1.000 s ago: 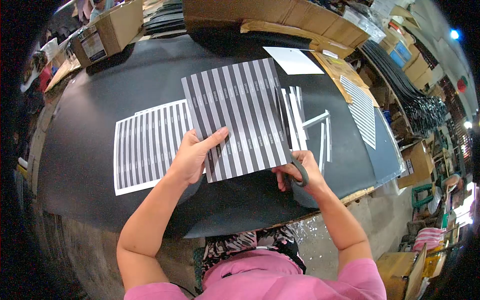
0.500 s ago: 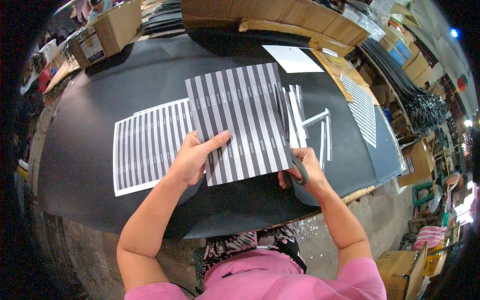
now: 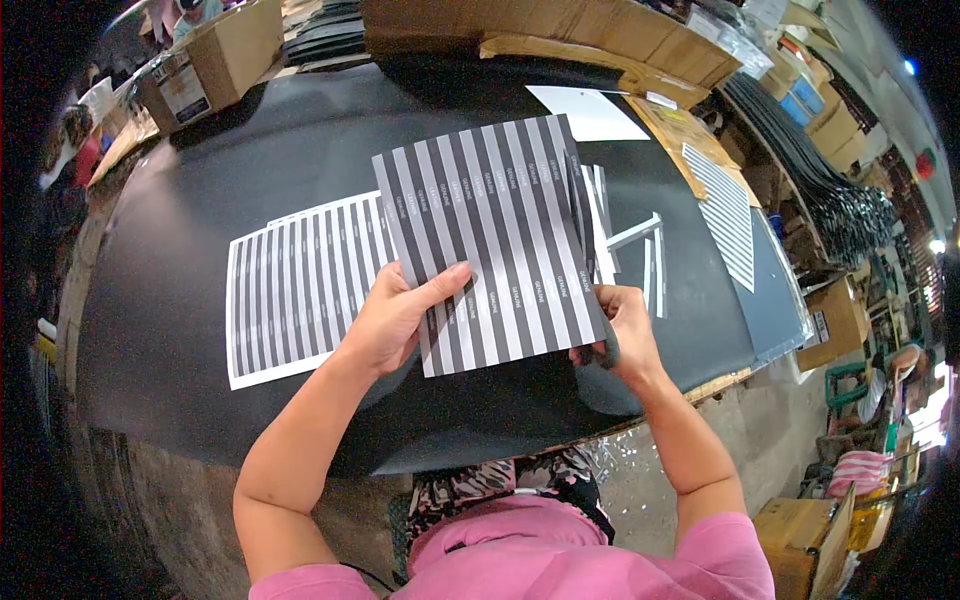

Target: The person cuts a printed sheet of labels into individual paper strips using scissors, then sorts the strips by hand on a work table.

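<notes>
My left hand (image 3: pixel 405 315) grips the left part of a striped sheet (image 3: pixel 490 240), thumb on top. The sheet has grey and black stripes with small printed words and is raised above the table. At its right edge my right hand (image 3: pixel 625 335) is closed around scissors (image 3: pixel 610 347); only part of the dark handle shows, and the blades are mostly hidden along the sheet's edge. A stack of similar striped sheets (image 3: pixel 300 290) lies under and left of the held sheet. Cut strips (image 3: pixel 655 270) lie loose to its right.
The black table (image 3: pixel 180 330) carries a white sheet (image 3: pixel 585 112) at the back and another striped sheet (image 3: pixel 722 220) at the right. Cardboard boxes (image 3: pixel 215 65) stand along the far side. Small paper scraps (image 3: pixel 630 460) litter the floor by the table's front edge.
The striped sheet has shifted slightly right and tilted, its upper right corner rising. The right hand has turned and closed further, with less of the scissors' handle showing.
</notes>
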Action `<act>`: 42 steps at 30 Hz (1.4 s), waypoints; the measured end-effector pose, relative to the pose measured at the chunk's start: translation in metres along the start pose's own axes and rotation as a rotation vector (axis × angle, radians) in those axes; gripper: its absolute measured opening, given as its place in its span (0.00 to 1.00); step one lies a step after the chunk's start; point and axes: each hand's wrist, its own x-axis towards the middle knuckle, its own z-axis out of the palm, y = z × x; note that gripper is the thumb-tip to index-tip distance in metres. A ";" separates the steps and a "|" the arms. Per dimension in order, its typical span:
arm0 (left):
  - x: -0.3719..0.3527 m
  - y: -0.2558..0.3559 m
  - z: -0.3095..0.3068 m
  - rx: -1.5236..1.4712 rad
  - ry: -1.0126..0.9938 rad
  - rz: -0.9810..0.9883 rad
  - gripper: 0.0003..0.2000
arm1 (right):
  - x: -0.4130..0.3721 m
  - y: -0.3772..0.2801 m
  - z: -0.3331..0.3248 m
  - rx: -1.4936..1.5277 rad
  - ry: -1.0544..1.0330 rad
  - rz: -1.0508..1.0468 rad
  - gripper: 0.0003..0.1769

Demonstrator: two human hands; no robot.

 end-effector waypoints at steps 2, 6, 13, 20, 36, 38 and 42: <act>0.000 -0.001 0.000 -0.064 -0.037 0.035 0.13 | 0.000 -0.001 0.000 -0.016 0.012 -0.015 0.09; 0.001 -0.001 -0.001 -0.054 -0.033 0.036 0.14 | 0.000 -0.003 -0.001 -0.038 0.009 -0.039 0.09; 0.003 -0.004 -0.004 -0.067 -0.041 0.040 0.15 | 0.000 -0.006 0.001 -0.040 0.044 0.001 0.08; 0.002 -0.003 -0.002 -0.085 -0.045 0.051 0.15 | -0.001 -0.007 0.001 -0.041 0.033 -0.009 0.08; 0.003 -0.004 -0.004 -0.079 -0.039 0.050 0.15 | -0.001 -0.005 0.000 -0.045 0.046 0.000 0.09; 0.004 -0.005 -0.005 -0.076 -0.041 0.048 0.15 | -0.002 -0.006 0.002 -0.032 0.050 -0.011 0.08; 0.002 -0.002 -0.002 -0.077 -0.035 0.049 0.15 | -0.001 -0.004 0.002 -0.016 0.045 -0.014 0.08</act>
